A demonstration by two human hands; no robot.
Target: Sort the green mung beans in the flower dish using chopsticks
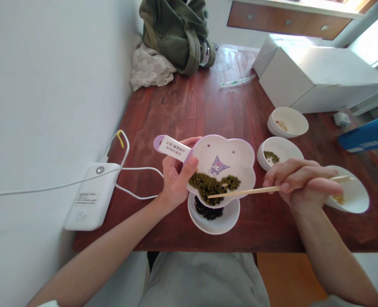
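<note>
My left hand grips a white flower-shaped plate with a purple rim and a labelled handle, tilted toward me. Green mung beans are gathered along its lower side, with a few pale bits among them. Below the plate's near edge stands a white bowl holding black beans; the plate covers part of it. In my right hand, closed, are wooden chopsticks, whose tips reach the mung beans. Whether both sticks show cannot be made out.
On the right are white bowls: one with mung beans, one with pale pieces, another with yellowish bits. A white box and a blue box lie beyond. A power bank with cables and a green bag are by the wall.
</note>
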